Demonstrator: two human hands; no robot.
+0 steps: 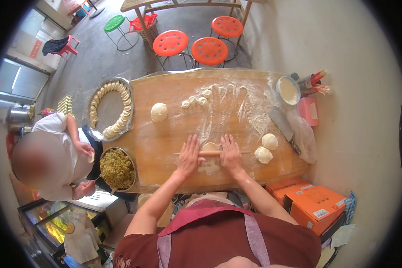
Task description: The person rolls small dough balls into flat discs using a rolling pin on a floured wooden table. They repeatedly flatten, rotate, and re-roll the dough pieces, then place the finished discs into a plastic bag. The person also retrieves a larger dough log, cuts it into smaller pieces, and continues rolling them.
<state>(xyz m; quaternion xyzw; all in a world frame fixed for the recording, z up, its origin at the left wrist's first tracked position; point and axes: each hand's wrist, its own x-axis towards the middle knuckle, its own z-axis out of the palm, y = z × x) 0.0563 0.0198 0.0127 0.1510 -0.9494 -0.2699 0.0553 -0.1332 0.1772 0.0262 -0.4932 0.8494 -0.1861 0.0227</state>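
Both palms lie across a thin wooden rolling pin (210,153). My left hand (188,154) presses near its left end, and my right hand (231,153) near its right end, fingers stretched forward. A small flat dough round (210,146) shows between them, partly hidden by the pin. Just below the pin is a patch of flour (209,166) on the wooden board (174,140). Several small dough pieces (203,101) lie farther up the board. One larger dough ball (159,112) rests at the left, and two touching dough balls (264,155) sit at the right.
A cleaver (284,129) and a flour bowl (288,90) lie along the right side. At the left are a tray of dumplings (131,110) and a bowl of filling (117,169). A person (62,150) there holds a wrapper and a utensil. Orange boxes (313,207) stand below right.
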